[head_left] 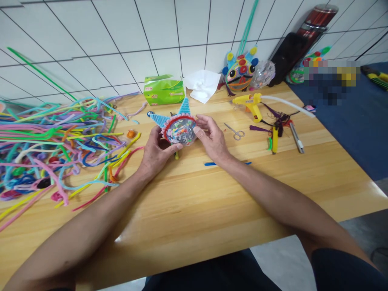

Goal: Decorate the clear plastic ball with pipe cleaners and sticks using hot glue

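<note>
Between my hands is a clear plastic ball ornament (181, 131) with colourful bits inside. A red and pink fuzzy trim rings it, and two blue pipe-cleaner horns (184, 107) stick up from its far side. My left hand (157, 151) grips its left and lower edge, with the thumb along the near side. My right hand (212, 137) holds the right edge, thumb on the clear surface and fingers behind. The ball is tilted, clear side toward me. Fingertips behind it are partly hidden. Small scissors (235, 132) and a blue stick (210, 164) lie near my right hand.
Many loose pipe cleaners (60, 137) cover the table's left side. At the back stand a green tissue pack (163, 91), a white tissue (202, 87) and a finished lion-face ornament (241, 74). To the right lie a yellow glue gun (251, 106), dark tassels (280, 121) and a utility knife (296, 137).
</note>
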The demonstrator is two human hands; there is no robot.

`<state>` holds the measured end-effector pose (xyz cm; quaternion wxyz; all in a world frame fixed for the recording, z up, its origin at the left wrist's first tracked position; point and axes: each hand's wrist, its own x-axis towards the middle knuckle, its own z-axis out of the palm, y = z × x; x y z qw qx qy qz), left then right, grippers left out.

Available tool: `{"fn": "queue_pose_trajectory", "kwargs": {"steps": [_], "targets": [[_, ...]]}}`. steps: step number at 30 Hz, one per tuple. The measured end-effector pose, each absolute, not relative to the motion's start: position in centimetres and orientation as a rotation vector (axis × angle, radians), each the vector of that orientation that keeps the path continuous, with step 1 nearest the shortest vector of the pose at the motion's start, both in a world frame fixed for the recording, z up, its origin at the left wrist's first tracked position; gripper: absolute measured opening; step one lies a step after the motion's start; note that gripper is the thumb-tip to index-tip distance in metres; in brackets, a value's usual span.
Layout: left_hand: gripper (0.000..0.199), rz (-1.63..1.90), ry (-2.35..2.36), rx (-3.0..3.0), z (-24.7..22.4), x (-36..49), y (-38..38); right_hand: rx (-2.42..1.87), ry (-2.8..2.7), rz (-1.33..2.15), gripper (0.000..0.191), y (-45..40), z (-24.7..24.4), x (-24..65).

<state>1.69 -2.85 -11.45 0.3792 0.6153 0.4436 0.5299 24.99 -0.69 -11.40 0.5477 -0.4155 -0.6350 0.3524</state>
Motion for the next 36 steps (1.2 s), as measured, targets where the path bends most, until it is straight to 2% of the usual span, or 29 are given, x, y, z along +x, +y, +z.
{"fn": "queue_pose_trajectory", "kwargs": {"steps": [10,16,32,36], "targets": [[0.089,1.357,1.155,1.568,-11.71,1.58,-2.67,-0.993,-1.524,0.861,0.060,-0.83,-11.08,25.06],[0.087,1.373,1.121,1.587,-12.07,1.58,-2.57,-0.985,-1.505,0.854,0.066,-0.80,-11.35,25.08],[0.093,1.381,1.061,1.546,-12.18,1.84,-2.48,-0.988,-1.511,0.853,0.068,-0.88,-10.98,25.11],[0.089,1.378,1.075,1.541,-12.19,1.77,-2.49,-0.991,-1.513,0.867,0.068,-0.86,-11.04,25.15]]}}
